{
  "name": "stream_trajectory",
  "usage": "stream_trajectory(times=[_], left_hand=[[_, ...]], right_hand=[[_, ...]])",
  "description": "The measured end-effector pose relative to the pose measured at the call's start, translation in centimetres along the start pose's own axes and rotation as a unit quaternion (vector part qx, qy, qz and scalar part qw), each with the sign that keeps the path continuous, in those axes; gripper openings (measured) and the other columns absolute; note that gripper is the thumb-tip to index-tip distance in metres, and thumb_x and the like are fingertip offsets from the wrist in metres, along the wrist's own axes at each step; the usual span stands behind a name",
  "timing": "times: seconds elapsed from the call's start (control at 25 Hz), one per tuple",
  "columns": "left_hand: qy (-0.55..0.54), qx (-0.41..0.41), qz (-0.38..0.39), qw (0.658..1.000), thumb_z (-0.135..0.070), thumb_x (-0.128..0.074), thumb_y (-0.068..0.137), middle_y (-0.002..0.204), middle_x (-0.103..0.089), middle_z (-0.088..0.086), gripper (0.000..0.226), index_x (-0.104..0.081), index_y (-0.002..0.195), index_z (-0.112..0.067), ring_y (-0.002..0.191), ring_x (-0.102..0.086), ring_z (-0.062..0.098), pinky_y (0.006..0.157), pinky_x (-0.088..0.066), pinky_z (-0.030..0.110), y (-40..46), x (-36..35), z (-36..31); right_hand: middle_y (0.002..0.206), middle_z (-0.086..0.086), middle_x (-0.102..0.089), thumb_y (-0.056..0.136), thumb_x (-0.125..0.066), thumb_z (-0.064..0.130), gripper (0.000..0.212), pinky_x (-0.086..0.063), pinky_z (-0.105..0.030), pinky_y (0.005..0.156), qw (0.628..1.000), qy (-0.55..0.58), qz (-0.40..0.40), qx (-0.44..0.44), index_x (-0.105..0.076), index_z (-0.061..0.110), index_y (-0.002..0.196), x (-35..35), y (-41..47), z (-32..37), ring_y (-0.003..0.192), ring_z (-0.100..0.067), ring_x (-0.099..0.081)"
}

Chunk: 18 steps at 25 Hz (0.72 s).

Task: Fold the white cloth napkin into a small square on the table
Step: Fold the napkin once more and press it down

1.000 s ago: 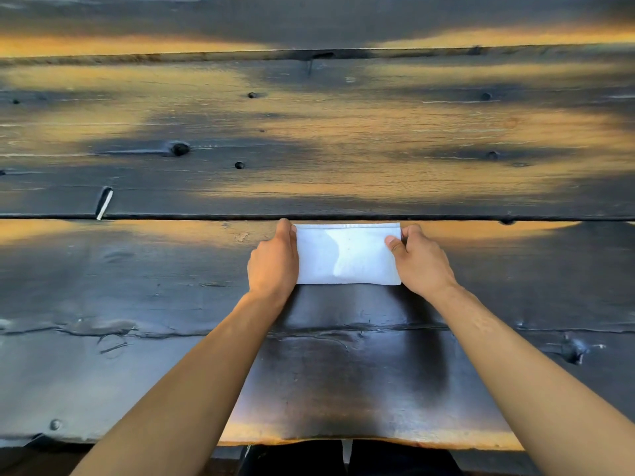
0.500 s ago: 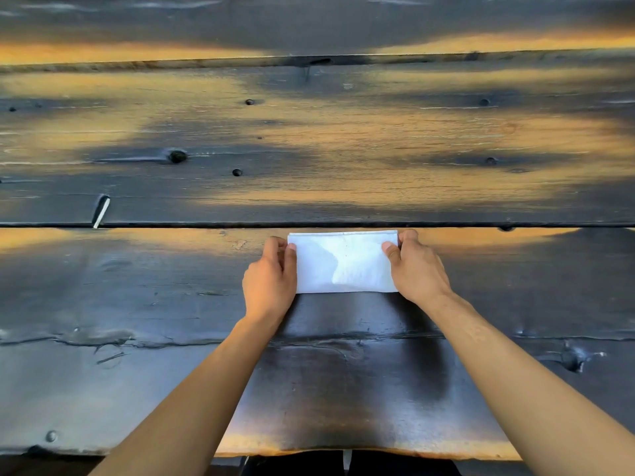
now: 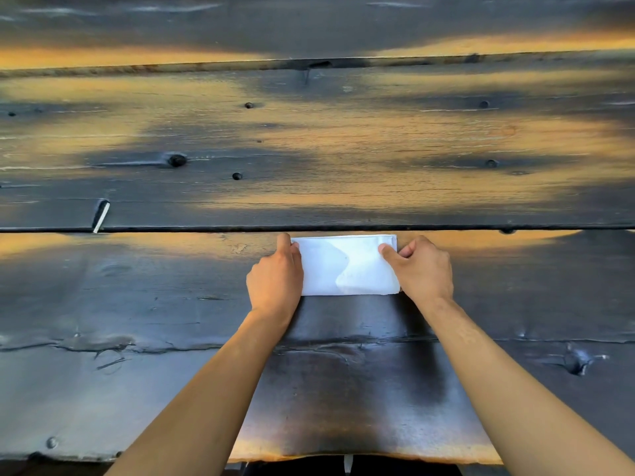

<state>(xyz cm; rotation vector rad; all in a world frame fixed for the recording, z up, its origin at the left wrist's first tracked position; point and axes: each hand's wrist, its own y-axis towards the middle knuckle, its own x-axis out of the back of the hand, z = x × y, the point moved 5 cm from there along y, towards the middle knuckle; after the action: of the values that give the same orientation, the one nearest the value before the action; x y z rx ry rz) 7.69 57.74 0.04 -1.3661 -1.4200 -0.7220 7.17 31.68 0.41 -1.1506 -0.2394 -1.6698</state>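
Table: dark scorched planks, bearing everything listed. Left hand: fingers curled round the napkin's left end, thumb on top, seemingly steadying that edge so the layers stay aligned. Napkin: white cloth, already a stacked rectangle, lying flat between the two hands, its far edge just short of the plank seam. Right hand: thumb and fingers pinching the right end, probably ready to carry it across for the squaring fold.

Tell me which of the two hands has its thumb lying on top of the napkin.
The right hand: its thumb lies across the top of the white napkin near the far right corner. The left hand grips the left edge, fingers pointing away.
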Motion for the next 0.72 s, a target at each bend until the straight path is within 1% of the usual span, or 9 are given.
stream_trajectory(times=[0.12, 0.2, 0.28, 0.36, 0.44, 0.48, 0.56, 0.64, 0.72], left_hand=[[0.026, 0.007, -0.006, 1.0, -0.041, -0.03, 0.106, 0.069, -0.065, 0.014, 0.03, -0.043, 0.103, -0.014, 0.063, -0.059, 0.039, 0.052, -0.032, 0.036, -0.2, 0.0, 0.2], [0.015, 0.028, -0.006, 0.999, -0.048, -0.028, 0.105, 0.071, -0.065, 0.013, 0.038, -0.042, 0.099, -0.013, 0.067, -0.062, 0.039, 0.053, -0.03, 0.036, -0.2, 0.0, 0.4], [-0.048, 0.063, -0.042, 0.996, -0.051, -0.028, 0.104, 0.075, -0.061, 0.01, 0.04, -0.041, 0.097, -0.013, 0.071, -0.061, 0.038, 0.056, -0.032, 0.036, 0.0, 0.8, 0.7], [-0.071, 0.016, -0.133, 0.988, -0.042, -0.035, 0.102, 0.089, -0.059, 0.01, 0.034, -0.048, 0.101, -0.011, 0.082, -0.057, 0.037, 0.065, -0.037, 0.038, -0.5, 2.0, 0.1], [-0.007, -0.114, -0.175, 0.978, -0.03, -0.044, 0.099, 0.109, -0.06, 0.016, 0.031, -0.056, 0.115, -0.006, 0.1, -0.055, 0.037, 0.082, -0.042, 0.044, -2.4, 1.8, -2.2], [0.02, -0.187, -0.147, 0.971, -0.026, -0.045, 0.099, 0.123, -0.06, 0.018, 0.037, -0.057, 0.125, -0.004, 0.115, -0.054, 0.039, 0.096, -0.043, 0.048, -3.4, 0.6, -3.8], [0.06, -0.283, -0.047, 0.956, -0.024, -0.038, 0.102, 0.15, -0.047, 0.019, 0.049, -0.046, 0.145, -0.001, 0.145, -0.037, 0.038, 0.119, -0.029, 0.053, -4.5, -2.2, -6.3], [0.099, -0.3, 0.033, 0.948, -0.027, -0.026, 0.106, 0.165, -0.026, 0.015, 0.056, -0.026, 0.156, -0.003, 0.156, -0.013, 0.031, 0.127, -0.011, 0.05, -4.5, -4.4, -7.4], [0.137, -0.285, 0.066, 0.946, -0.034, -0.017, 0.108, 0.169, -0.004, 0.009, 0.06, -0.007, 0.16, -0.008, 0.157, 0.005, 0.025, 0.127, 0.0, 0.047, -4.0, -5.4, -7.0]], right_hand=[[0.062, 0.007, -0.062, 0.079, -0.071, 0.058, 0.041, -0.036, -0.026, 0.051, 1.0, 0.009, -0.022, -0.007, -0.056, 0.02, 0.07, 0.2, -0.4, -0.1, 0.064, -0.012, -0.058], [0.064, 0.009, -0.061, 0.083, -0.068, 0.057, 0.038, -0.036, -0.028, 0.053, 0.999, -0.005, -0.033, 0.004, -0.055, 0.021, 0.077, 0.4, -0.8, 0.0, 0.062, -0.009, -0.056], [0.078, 0.007, -0.064, 0.091, -0.062, 0.048, 0.029, -0.041, -0.031, 0.061, 0.996, 0.004, -0.07, 0.062, -0.055, 0.02, 0.09, 0.9, -1.5, 0.4, 0.071, -0.014, -0.059], [0.108, -0.002, -0.062, 0.099, -0.054, 0.029, 0.019, -0.049, -0.037, 0.084, 0.977, 0.024, -0.12, 0.177, -0.058, 0.013, 0.109, 1.5, -2.7, 1.2, 0.099, -0.022, -0.059], [0.137, -0.009, -0.055, 0.103, -0.046, 0.017, 0.032, -0.039, -0.04, 0.112, 0.955, -0.028, -0.103, 0.277, -0.057, 0.006, 0.13, 0.7, -3.6, 2.1, 0.132, -0.027, -0.048], [0.148, -0.011, -0.049, 0.104, -0.044, 0.015, 0.038, -0.03, -0.043, 0.12, 0.945, -0.078, -0.075, 0.31, -0.053, 0.004, 0.139, 0.0, -3.7, 2.4, 0.143, -0.029, -0.039], [0.16, -0.011, -0.035, 0.106, -0.04, 0.016, 0.046, -0.015, -0.045, 0.126, 0.927, -0.168, -0.014, 0.334, -0.041, 0.004, 0.15, -1.6, -3.6, 2.2, 0.153, -0.029, -0.022], [0.165, -0.01, -0.023, 0.107, -0.036, 0.021, 0.051, -0.007, -0.042, 0.127, 0.921, -0.211, 0.02, 0.327, -0.03, 0.005, 0.155, -2.4, -3.1, 1.5, 0.155, -0.026, -0.013], [0.167, -0.008, -0.013, 0.107, -0.034, 0.025, 0.055, -0.006, -0.041, 0.127, 0.919, -0.222, 0.026, 0.325, -0.022, 0.006, 0.157, -3.0, -2.9, 0.8, 0.155, -0.026, -0.007]])
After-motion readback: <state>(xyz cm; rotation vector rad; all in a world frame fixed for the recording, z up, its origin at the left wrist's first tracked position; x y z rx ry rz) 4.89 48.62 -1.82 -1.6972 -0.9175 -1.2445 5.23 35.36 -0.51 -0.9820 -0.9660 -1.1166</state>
